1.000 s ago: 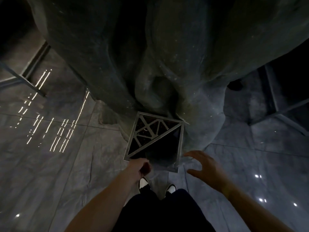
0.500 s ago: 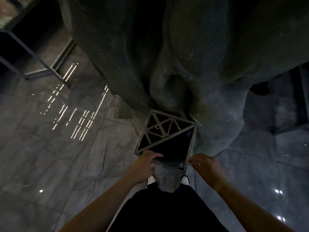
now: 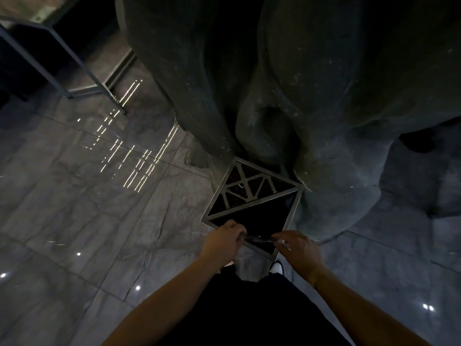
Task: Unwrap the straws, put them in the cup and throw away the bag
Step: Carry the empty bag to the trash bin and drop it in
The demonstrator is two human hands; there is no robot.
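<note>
A square metal-rimmed bin (image 3: 294, 211) stands on the floor in front of my feet; its far half has a patterned grille and its near half is a dark opening. My left hand (image 3: 223, 239) and my right hand (image 3: 296, 248) hover over the bin's near corner. A thin clear plastic bag (image 3: 258, 238) is stretched between them, pinched at each end by the fingers. The light is dim and the bag shows only as a faint glint. No straws or cup are in view.
A large dark rock-like sculpture (image 3: 274, 83) rises right behind the bin. Glossy grey marble floor (image 3: 87, 208) spreads on both sides. A dark metal-framed stand (image 3: 62, 51) stands at the upper left. My white shoes (image 3: 276, 267) are just below the bin.
Both hands moved forward to the bin's near corner. The right hand, open and spread a second ago, has closed on the other end of the bag held by the left.
</note>
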